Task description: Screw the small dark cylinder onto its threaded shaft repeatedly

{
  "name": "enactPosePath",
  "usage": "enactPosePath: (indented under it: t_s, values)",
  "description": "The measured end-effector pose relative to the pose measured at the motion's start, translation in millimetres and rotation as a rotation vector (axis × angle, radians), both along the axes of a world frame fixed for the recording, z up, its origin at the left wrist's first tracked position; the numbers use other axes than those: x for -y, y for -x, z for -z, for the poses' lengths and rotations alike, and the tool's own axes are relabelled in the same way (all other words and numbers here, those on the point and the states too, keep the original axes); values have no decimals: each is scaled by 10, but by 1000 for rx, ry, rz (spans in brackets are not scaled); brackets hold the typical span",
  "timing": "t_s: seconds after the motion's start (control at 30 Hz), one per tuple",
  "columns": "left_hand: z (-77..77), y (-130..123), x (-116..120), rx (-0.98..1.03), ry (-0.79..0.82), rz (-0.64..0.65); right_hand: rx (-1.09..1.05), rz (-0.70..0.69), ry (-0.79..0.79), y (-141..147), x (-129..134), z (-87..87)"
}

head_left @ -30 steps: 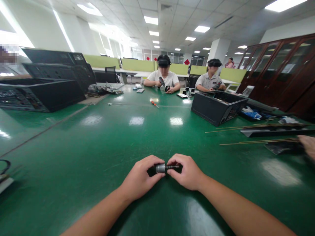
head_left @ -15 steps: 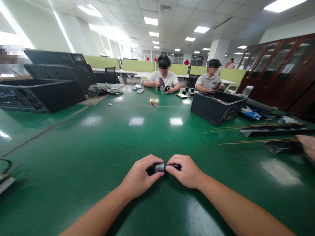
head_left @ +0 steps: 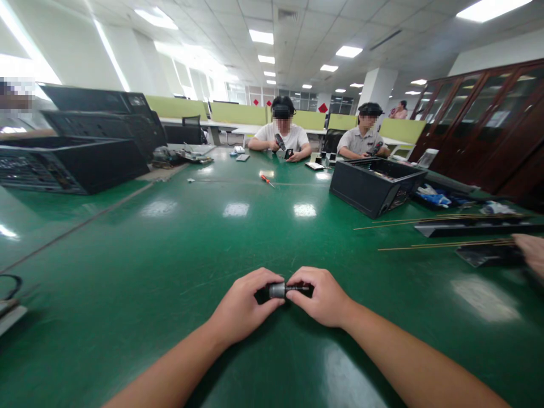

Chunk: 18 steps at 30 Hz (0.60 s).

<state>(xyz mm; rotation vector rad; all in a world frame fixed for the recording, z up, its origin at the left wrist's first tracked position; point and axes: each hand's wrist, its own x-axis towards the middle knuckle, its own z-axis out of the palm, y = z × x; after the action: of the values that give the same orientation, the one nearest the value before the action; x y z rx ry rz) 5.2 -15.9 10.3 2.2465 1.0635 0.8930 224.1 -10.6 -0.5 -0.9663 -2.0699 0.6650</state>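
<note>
Left hand [head_left: 242,306] grips the metal cylinder [head_left: 277,290], right hand [head_left: 325,300] pinches the slim shaft [head_left: 302,288] between them; I'm seemingly working their join, so steady alignment next.

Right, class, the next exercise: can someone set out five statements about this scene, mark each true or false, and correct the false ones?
1. The left hand grips a silver-grey metal cylinder. True.
2. The right hand lies flat on the table. False: it curls around a thin dark shaft.
3. An orange-handled screwdriver lies beyond both hands on the glossy green tabletop. True.
4. Both hands wear gloves. False: both are bare.
5. An open-topped, black, box-shaped case stands to the right of the screwdriver. True.
</note>
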Motion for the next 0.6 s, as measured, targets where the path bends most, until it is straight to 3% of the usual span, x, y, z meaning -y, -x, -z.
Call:
enactPosePath:
  t_s: [0.6]
  values:
    - [13, 8, 4, 5, -29, 0, 27, -2, -6, -3, -3, -18]
